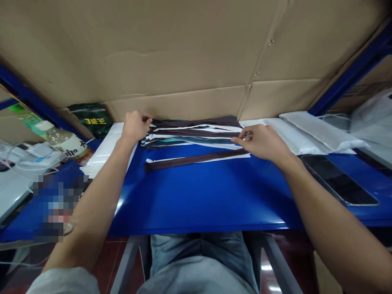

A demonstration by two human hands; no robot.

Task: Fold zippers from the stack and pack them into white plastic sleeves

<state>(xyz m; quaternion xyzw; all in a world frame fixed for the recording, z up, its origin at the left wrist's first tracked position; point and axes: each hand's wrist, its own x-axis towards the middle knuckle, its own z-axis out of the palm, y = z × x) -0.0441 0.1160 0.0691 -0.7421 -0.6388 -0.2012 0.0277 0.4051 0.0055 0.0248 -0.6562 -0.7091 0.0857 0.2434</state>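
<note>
A pile of long, flat strips (196,132), brown, white and dark teal, lies along the back of the blue tabletop (196,188). They look like fabric. At the pile's left end, my left hand (136,127) is closed, thumb and fingertips pinching the end of a dark brown strip (171,123). My right hand (261,141) is closed at the right end, its thumb and fingers around the end of a teal strip (211,140). In front of the pile, a brown strip (196,158) lies apart over a white one.
A cardboard panel (183,53) stands behind the table. White padded packets (321,132) and a phone (339,179) lie at right. On the left are a white packet (102,151), a dark green bag (92,118), a drink bottle (69,143) and white cables (18,159).
</note>
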